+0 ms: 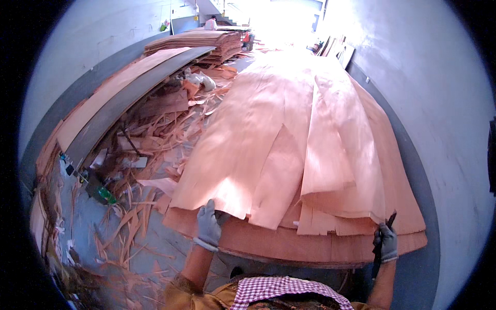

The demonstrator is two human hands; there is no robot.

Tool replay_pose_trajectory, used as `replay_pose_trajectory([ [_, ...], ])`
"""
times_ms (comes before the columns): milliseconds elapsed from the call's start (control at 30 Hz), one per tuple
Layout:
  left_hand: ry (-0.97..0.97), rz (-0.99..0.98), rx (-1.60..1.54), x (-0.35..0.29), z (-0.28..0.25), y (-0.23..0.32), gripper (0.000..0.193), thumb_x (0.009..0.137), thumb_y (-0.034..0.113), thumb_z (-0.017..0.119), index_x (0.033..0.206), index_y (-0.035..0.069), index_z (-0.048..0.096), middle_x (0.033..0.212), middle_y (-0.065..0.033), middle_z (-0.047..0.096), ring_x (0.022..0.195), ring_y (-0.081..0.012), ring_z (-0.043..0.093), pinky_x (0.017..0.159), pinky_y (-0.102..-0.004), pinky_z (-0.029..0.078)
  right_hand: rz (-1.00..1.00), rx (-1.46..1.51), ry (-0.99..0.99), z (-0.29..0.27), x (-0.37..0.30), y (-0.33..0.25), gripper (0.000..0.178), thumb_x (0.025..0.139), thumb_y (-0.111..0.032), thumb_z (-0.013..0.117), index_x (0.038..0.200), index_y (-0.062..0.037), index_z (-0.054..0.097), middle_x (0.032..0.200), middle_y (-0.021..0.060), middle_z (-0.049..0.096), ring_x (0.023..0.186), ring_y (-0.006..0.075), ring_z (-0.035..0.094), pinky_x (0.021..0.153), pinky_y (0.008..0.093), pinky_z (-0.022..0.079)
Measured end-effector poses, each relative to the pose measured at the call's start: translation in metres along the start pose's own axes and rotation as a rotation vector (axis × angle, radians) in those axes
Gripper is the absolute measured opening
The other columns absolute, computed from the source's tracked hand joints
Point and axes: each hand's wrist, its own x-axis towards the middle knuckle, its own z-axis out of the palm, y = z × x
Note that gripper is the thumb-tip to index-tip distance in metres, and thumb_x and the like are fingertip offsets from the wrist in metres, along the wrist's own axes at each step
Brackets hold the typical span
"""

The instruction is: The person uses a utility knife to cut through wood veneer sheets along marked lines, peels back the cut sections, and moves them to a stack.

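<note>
Broad pinkish-tan wood veneer sheets (227,155) lie in a loose, overlapping stack in front of me, their near edges torn and curling. My left hand (208,227), in a grey glove, is closed on the near left edge of an upper sheet, its fingertips on top. At the near right corner of the stack, my right hand (385,242) is gloved too and wrapped round a long, thin dark tool (377,258). Its exact kind does not show. That hand is beside the edge of a folded veneer sheet (341,150); whether it also grips the sheet is hidden.
Veneer strips and scraps (137,222) litter the floor at left, with a green bottle (107,195) among them. A long bench (139,77) carrying sheets runs along the left wall. Behind it stands a tall veneer stack (222,46). A person (211,24) is far back. The right wall (434,93) borders the stack.
</note>
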Motion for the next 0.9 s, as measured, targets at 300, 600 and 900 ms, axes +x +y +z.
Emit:
replay_pose_trajectory([
  [300, 0.036, -0.088, 0.062, -0.015, -0.023, -0.012, 0.03, 0.09, 0.033, 0.055, 0.106, 0.008, 0.056, 0.099, -0.0076, 0.064, 0.082, -0.0209, 0.065, 0.056, -0.0335, 0.058, -0.01, -0.098, 0.096, 0.003, -0.026, -0.01, 0.018, 0.089, -0.022, 0.059, 0.075, -0.0126, 0.051, 0.054, -0.0017, 0.048, 0.039, 0.0084, 0.041, 0.036, 0.0223, 0.031],
  [600, 0.047, -0.158, 0.151, -0.015, -0.008, 0.0, 0.021, 0.092, 0.026, 0.054, 0.102, 0.008, 0.057, 0.088, -0.0057, 0.065, 0.07, -0.0185, 0.065, 0.053, -0.0321, 0.057, 0.027, 0.018, 0.125, -0.018, -0.015, 0.025, 0.017, 0.088, -0.022, 0.06, 0.076, -0.0129, 0.053, 0.054, -0.002, 0.049, 0.039, 0.0087, 0.043, 0.035, 0.023, 0.033],
  [900, 0.047, 0.03, 0.129, -0.034, 0.019, -0.002, 0.022, 0.093, 0.023, 0.053, 0.104, 0.005, 0.055, 0.093, -0.0081, 0.065, 0.075, -0.0183, 0.065, 0.058, -0.0335, 0.058, 0.067, 0.171, 0.221, -0.014, -0.025, 0.014, 0.014, 0.09, -0.018, 0.056, 0.078, -0.0141, 0.052, 0.056, -0.0013, 0.051, 0.038, 0.0082, 0.044, 0.034, 0.0213, 0.037],
])
